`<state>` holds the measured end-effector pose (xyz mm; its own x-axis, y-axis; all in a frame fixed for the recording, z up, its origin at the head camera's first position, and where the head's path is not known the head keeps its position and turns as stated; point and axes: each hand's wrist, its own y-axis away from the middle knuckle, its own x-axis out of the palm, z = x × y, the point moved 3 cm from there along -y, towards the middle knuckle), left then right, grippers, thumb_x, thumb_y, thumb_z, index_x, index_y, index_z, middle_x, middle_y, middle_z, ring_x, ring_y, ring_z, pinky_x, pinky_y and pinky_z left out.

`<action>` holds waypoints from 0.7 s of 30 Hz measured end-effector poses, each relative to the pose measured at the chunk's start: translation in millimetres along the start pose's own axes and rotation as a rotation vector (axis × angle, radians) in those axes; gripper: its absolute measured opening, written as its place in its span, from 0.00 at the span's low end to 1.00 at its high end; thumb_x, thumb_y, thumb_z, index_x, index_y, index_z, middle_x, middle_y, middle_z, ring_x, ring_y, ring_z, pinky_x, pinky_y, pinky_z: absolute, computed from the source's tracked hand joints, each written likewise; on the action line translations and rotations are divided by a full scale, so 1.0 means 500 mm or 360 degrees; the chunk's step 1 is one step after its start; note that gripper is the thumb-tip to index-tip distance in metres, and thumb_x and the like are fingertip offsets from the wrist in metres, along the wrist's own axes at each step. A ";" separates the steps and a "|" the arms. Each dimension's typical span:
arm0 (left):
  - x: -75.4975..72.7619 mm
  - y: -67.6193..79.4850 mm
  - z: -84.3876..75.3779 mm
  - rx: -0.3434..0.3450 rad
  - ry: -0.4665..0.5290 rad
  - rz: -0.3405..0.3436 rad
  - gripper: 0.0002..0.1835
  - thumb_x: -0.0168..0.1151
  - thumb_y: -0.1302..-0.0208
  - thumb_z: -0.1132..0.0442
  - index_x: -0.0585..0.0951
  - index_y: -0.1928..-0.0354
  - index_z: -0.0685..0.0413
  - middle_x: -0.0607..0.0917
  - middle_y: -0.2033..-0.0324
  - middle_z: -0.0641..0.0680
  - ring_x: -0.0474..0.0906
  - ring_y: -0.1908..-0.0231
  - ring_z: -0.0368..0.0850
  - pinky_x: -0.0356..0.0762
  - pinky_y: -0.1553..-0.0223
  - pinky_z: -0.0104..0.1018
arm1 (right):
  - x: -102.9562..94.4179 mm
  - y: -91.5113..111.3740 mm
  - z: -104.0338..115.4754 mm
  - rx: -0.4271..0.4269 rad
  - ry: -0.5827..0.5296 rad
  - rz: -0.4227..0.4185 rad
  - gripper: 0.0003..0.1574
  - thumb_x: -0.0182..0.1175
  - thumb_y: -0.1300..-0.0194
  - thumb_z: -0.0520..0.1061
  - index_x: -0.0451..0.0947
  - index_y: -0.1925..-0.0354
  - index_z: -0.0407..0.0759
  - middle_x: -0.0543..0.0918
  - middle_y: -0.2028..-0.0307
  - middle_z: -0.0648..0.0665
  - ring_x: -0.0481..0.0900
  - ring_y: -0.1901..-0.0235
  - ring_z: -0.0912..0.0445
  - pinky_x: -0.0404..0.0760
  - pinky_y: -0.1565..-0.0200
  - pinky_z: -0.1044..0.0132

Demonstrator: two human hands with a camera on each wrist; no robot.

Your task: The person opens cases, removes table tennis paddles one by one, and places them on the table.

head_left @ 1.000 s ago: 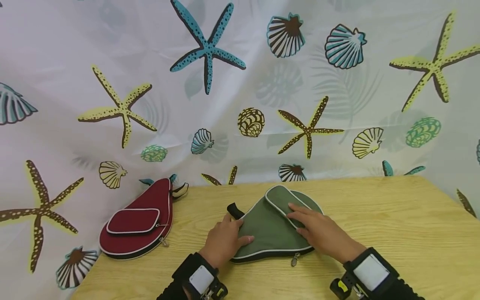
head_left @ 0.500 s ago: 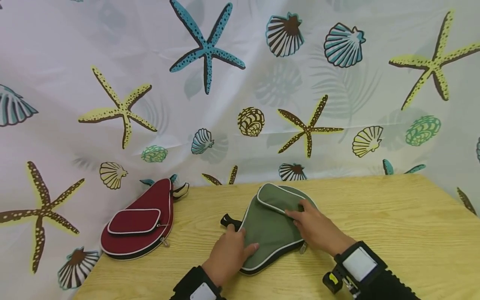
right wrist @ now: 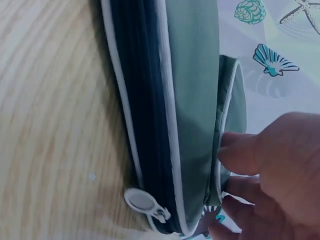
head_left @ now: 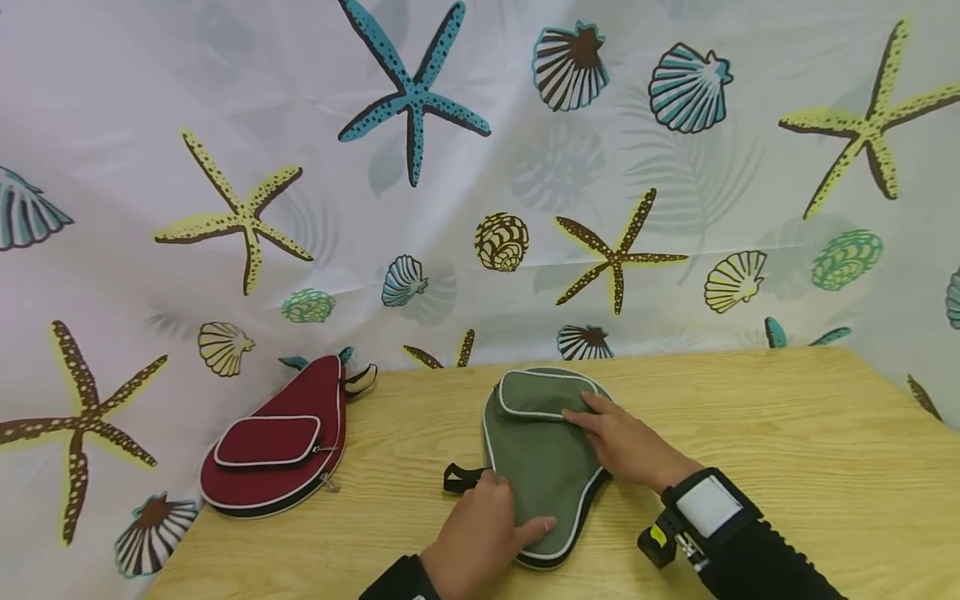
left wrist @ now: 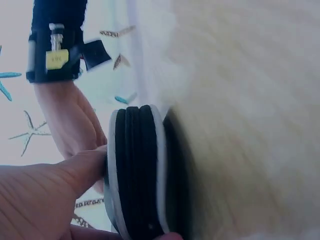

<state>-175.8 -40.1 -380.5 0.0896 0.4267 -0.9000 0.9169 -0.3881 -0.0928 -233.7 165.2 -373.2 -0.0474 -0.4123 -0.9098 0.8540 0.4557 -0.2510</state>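
Note:
A green, pear-shaped table tennis paddle case (head_left: 542,454) with white piping lies on the table, its narrow end toward me. My left hand (head_left: 480,527) grips that narrow end, thumb on top, fingers at the left edge. In the left wrist view, the thumb lies against one side of the case's black zipped edge (left wrist: 137,170). My right hand (head_left: 628,442) holds the corner of the case's front pocket (head_left: 543,393) with thumb and fingers. The right wrist view shows the pocket corner between them, near a silver zip pull (right wrist: 145,202). A black loop strap (head_left: 463,477) sticks out leftward.
A similar red paddle case (head_left: 277,446) lies at the table's left, with a black loop (head_left: 362,381) at its narrow end. Behind the wooden table (head_left: 750,442) hangs a white curtain (head_left: 480,183) printed with starfish and shells.
The green case has turned so that its narrow end, first pointing left, now points toward me. My left hand moved nearer and rightward with it; my right hand shifted slightly left.

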 end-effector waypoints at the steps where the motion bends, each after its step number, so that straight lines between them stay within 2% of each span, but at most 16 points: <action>1: 0.001 0.001 -0.002 -0.0003 0.0022 0.0022 0.36 0.71 0.40 0.41 0.82 0.59 0.77 0.82 0.61 0.67 0.84 0.72 0.57 0.82 0.71 0.43 | 0.001 -0.002 -0.001 0.0011 -0.0028 0.0022 0.24 0.56 0.29 0.30 0.77 0.37 0.34 0.64 0.33 0.20 0.65 0.35 0.26 0.74 0.41 0.42; 5: 0.002 0.006 -0.010 0.0063 -0.0031 -0.0016 0.40 0.70 0.43 0.35 0.81 0.57 0.74 0.80 0.59 0.66 0.82 0.65 0.58 0.82 0.67 0.44 | 0.005 -0.005 -0.004 0.0065 -0.0120 0.0059 0.25 0.54 0.27 0.31 0.74 0.34 0.33 0.61 0.31 0.19 0.62 0.33 0.25 0.73 0.39 0.41; 8: 0.003 0.004 -0.011 0.0134 -0.0171 -0.0103 0.44 0.69 0.47 0.31 0.80 0.54 0.71 0.76 0.55 0.64 0.76 0.55 0.57 0.82 0.59 0.46 | 0.007 -0.006 -0.006 0.0086 -0.0136 0.0062 0.25 0.54 0.27 0.32 0.73 0.34 0.33 0.60 0.31 0.19 0.62 0.33 0.25 0.72 0.39 0.41; 10: 0.005 0.000 -0.008 0.0166 -0.0184 -0.0108 0.46 0.69 0.49 0.30 0.78 0.50 0.70 0.73 0.51 0.63 0.72 0.50 0.58 0.80 0.52 0.49 | 0.009 -0.006 -0.008 0.0079 -0.0127 0.0059 0.25 0.54 0.28 0.32 0.73 0.34 0.34 0.60 0.31 0.19 0.63 0.33 0.25 0.72 0.40 0.40; 13: 0.009 -0.009 0.000 0.0158 -0.0064 -0.0007 0.50 0.71 0.51 0.29 0.73 0.38 0.63 0.70 0.40 0.65 0.69 0.39 0.63 0.77 0.48 0.57 | 0.011 -0.005 -0.008 0.0052 -0.0119 0.0045 0.25 0.55 0.28 0.32 0.74 0.34 0.35 0.61 0.31 0.20 0.64 0.34 0.25 0.74 0.41 0.40; 17: 0.017 -0.015 0.014 0.0079 0.0107 0.0179 0.53 0.71 0.50 0.30 0.67 0.26 0.45 0.59 0.27 0.68 0.59 0.30 0.72 0.76 0.52 0.68 | 0.011 0.001 -0.010 0.0045 -0.0174 -0.0050 0.24 0.56 0.28 0.33 0.75 0.35 0.35 0.64 0.32 0.21 0.65 0.34 0.26 0.73 0.41 0.38; 19: 0.021 -0.017 0.016 0.0070 0.0102 0.0214 0.52 0.71 0.50 0.29 0.66 0.25 0.41 0.58 0.26 0.67 0.58 0.29 0.72 0.76 0.53 0.68 | 0.009 0.006 -0.016 0.0135 -0.0229 -0.0174 0.24 0.57 0.28 0.34 0.74 0.35 0.34 0.65 0.32 0.22 0.64 0.34 0.26 0.70 0.40 0.36; 21: 0.022 -0.018 0.015 0.0081 0.0075 0.0210 0.52 0.72 0.51 0.29 0.68 0.25 0.41 0.60 0.26 0.67 0.59 0.29 0.71 0.78 0.53 0.66 | 0.008 0.011 -0.028 0.0353 -0.0337 -0.0272 0.27 0.57 0.28 0.37 0.69 0.33 0.31 0.64 0.33 0.22 0.62 0.33 0.26 0.67 0.39 0.33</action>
<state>-186.1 -37.8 -392.8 0.2274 0.4069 -0.8847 0.8752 -0.4838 0.0025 -236.3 177.0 -382.6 -0.1109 -0.6329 -0.7662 0.9359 0.1928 -0.2948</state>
